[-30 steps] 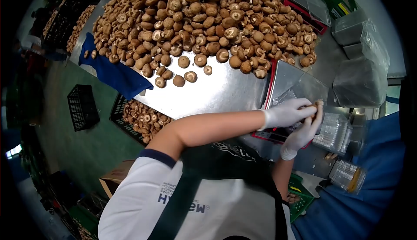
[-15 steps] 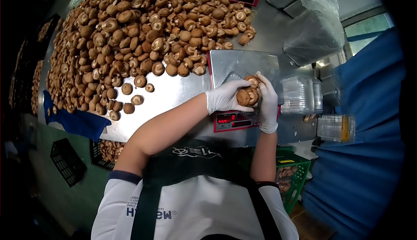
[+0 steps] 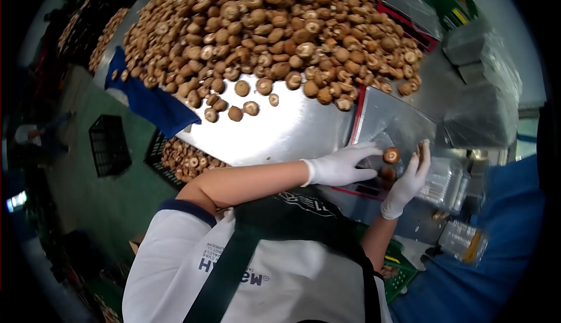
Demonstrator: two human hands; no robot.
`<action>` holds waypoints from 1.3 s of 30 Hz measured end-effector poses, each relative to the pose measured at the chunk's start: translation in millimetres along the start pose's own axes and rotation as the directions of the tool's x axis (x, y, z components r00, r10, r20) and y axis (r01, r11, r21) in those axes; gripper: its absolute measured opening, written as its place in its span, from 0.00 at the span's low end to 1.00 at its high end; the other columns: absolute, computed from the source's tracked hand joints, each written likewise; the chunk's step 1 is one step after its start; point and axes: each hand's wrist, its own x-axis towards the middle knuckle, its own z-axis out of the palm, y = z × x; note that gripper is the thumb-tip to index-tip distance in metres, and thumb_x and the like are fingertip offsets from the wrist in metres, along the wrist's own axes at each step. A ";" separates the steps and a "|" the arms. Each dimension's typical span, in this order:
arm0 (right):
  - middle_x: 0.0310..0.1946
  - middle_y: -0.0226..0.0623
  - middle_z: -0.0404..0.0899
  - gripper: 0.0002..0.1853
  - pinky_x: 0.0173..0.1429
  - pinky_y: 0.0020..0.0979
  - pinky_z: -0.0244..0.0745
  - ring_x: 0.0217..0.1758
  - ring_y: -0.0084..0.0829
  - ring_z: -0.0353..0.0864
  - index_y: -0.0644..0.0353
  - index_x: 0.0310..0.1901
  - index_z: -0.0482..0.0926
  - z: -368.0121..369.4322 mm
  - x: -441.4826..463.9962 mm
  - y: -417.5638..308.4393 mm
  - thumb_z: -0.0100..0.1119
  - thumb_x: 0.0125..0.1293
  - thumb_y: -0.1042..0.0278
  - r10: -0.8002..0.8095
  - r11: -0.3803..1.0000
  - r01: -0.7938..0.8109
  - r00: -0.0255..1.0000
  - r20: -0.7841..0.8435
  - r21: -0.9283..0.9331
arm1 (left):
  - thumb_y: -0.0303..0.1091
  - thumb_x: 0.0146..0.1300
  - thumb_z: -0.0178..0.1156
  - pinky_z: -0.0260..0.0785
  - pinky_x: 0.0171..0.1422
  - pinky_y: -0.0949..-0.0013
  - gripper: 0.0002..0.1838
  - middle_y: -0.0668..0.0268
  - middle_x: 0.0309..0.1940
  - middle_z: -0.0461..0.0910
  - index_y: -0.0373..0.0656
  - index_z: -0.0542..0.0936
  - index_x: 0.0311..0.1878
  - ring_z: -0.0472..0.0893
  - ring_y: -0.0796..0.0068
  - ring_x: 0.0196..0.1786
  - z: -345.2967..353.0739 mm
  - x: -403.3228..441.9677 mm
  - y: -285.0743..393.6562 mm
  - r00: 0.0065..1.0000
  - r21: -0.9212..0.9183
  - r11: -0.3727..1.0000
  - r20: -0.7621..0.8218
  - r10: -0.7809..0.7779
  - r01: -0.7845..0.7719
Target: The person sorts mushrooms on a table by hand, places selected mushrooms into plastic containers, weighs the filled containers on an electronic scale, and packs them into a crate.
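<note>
My left hand point(image 3: 345, 165), in a white glove, is over the near left part of the red-edged scale point(image 3: 403, 110), thumb and fingers apart. At the right side of the scale is my right hand point(image 3: 410, 181), also gloved, its fingers pointing up and spread from the thumb; the fingertips look brownish. Between the hands are a round mushroom point(image 3: 391, 155), underside showing, and a darker mushroom point(image 3: 388, 174) nearer me. Clear plastic lies beneath them, its outline partly hidden. Neither hand visibly grips a mushroom.
A large mushroom pile point(image 3: 269, 31) covers the metal table point(image 3: 280, 133). Clear trays point(image 3: 444, 183) and bagged containers point(image 3: 479, 113) stand at right. A blue cloth point(image 3: 155, 110) hangs over the left edge, near a black crate point(image 3: 110, 145) on the floor. A person point(image 3: 38, 136) is far left.
My hands have moved apart, and the mushrooms that were held between them are released. The view has swung left, so the table appears shifted right.
</note>
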 end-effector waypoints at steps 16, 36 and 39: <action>0.74 0.49 0.58 0.30 0.77 0.38 0.55 0.76 0.43 0.60 0.69 0.75 0.54 164.5 -32.5 34.7 0.45 0.74 0.73 0.013 0.995 -0.061 0.853 0.522 0.074 | 0.39 0.60 0.64 0.56 0.75 0.54 0.32 0.51 0.67 0.66 0.41 0.68 0.67 0.63 0.47 0.70 -85.5 -179.1 -153.0 0.440 0.284 0.771 -0.898 0.006 0.570; 0.54 0.50 0.77 0.20 0.62 0.35 0.73 0.59 0.42 0.77 0.66 0.60 0.74 255.4 -56.1 34.4 0.56 0.67 0.73 0.006 0.975 0.169 0.628 0.778 -0.143 | 0.56 0.74 0.48 0.74 0.45 0.69 0.23 0.64 0.47 0.80 0.48 0.72 0.60 0.80 0.72 0.44 -115.1 -159.8 -167.5 0.570 -0.899 0.249 -0.424 -0.703 -0.360; 0.54 0.53 0.77 0.21 0.66 0.40 0.68 0.60 0.52 0.74 0.66 0.58 0.75 245.9 -64.3 38.8 0.59 0.64 0.71 -0.188 0.909 0.400 0.644 0.741 -0.116 | 0.58 0.74 0.47 0.76 0.49 0.63 0.25 0.62 0.47 0.81 0.45 0.74 0.56 0.81 0.68 0.46 -102.6 -184.6 -189.9 0.687 -0.899 0.117 -0.400 -0.607 -0.421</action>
